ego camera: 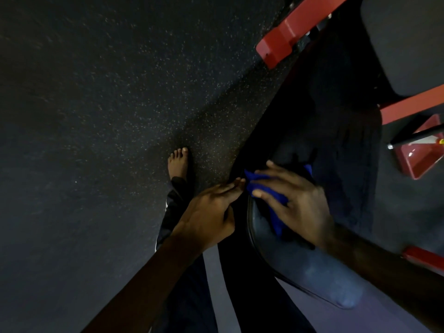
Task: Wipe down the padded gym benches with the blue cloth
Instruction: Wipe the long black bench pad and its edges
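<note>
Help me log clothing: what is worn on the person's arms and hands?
Nothing shows on either: the left hand and right hand are ungloved, no ring, watch or band visible; the left forearm and right forearm are bare to the frame edge. Dim light may hide details.

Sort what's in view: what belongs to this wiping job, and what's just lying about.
In the job: blue cloth; black pad under it; right hand pressing the cloth; left hand at the pad's edge.

Just about: red frame; red tray; speckled floor.
</note>
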### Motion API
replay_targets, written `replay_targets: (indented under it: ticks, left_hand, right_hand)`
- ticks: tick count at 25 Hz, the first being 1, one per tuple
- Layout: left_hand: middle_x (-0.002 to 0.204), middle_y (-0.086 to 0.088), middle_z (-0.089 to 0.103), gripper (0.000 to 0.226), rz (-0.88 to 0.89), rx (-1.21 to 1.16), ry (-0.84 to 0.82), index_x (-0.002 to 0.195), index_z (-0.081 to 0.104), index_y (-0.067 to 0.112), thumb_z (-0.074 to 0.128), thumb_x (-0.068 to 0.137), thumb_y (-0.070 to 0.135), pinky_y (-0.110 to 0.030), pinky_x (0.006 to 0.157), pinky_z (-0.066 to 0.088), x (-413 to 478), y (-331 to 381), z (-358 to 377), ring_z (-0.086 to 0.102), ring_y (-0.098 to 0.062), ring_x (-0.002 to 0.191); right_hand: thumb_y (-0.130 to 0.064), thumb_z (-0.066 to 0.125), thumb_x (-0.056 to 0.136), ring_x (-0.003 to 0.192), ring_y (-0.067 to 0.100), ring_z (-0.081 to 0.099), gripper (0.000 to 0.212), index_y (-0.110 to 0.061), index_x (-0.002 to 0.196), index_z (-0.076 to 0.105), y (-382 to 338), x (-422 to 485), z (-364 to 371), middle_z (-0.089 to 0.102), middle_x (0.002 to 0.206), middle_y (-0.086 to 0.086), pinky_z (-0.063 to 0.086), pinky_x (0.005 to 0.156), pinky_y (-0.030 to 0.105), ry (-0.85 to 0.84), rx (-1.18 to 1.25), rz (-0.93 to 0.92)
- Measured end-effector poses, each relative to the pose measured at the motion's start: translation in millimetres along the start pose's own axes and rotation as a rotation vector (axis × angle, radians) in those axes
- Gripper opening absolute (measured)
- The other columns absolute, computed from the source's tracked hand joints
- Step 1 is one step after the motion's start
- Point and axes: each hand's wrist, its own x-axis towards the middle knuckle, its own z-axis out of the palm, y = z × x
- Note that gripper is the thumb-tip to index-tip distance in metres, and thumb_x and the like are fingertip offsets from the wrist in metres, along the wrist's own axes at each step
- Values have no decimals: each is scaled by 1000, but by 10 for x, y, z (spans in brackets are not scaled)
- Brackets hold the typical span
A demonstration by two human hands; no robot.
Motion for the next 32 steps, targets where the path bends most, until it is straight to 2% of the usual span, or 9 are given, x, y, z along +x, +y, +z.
replay_targets:
  ticks: [2,6,10,14,16,20,25,28,32]
  left_hand:
    - [151,3,49,62,11,-8,-16,148,47,16,46,86,10,-6,114,18,16,-35,-15,36,1,138]
    - [152,5,47,66,32,33,-29,151,42,16,42,85,12,-4,113,18,46,-33,-25,34,4,138]
    - [151,7,49,64,27,76,-25,150,44,19,43,86,12,-1,109,16,48,-21,-58,37,2,138]
    - [149,3,51,55,47,63,-43,147,49,17,53,92,9,3,105,10,60,-25,-85,30,10,130]
    - [150,2,51,52,42,105,-8,145,51,16,48,93,19,2,106,10,56,-3,-70,35,6,134]
    - [158,2,41,57,30,110,72,153,39,17,37,101,38,-16,118,23,74,175,69,33,-5,145]
    - [165,-8,24,66,43,196,58,159,24,10,26,103,47,-34,124,21,421,376,182,21,-17,153]
    - [168,-6,12,65,45,262,19,161,13,12,28,105,43,-33,125,15,553,402,199,12,-17,154]
    - [169,-7,6,63,96,290,4,161,9,11,32,107,35,-26,122,2,590,390,182,6,-17,155]
  right_hand:
    - [-37,62,97,141,10,45,29,-31,125,69,-146,-337,32,60,139,-10,45,109,30,-36,13,-121]
    - [-40,63,99,138,11,49,24,-30,117,75,-325,-745,109,63,137,-11,54,98,42,-108,-61,-299]
    - [-31,61,100,139,14,49,24,-26,120,74,-171,-681,92,60,140,-8,50,100,40,-90,-73,-400]
    - [-29,64,97,138,14,49,30,-24,126,69,-40,-352,101,61,139,-5,49,105,35,40,47,-139]
    - [-35,60,98,138,10,49,29,-26,124,71,41,-82,61,62,137,-8,46,108,32,62,76,-29]
    - [-50,56,95,134,6,51,35,-30,120,72,341,579,-59,63,135,-10,50,105,36,0,26,181]
    - [-53,65,92,119,26,62,41,-24,119,71,982,1488,-276,66,130,-1,52,96,40,-165,-179,335]
    - [-59,61,91,116,31,62,44,-27,121,70,1083,1812,-377,67,128,5,50,95,41,-337,-302,350]
    - [-66,46,93,114,24,62,48,-31,115,70,779,1561,-412,67,125,-1,50,91,38,-437,-306,158]
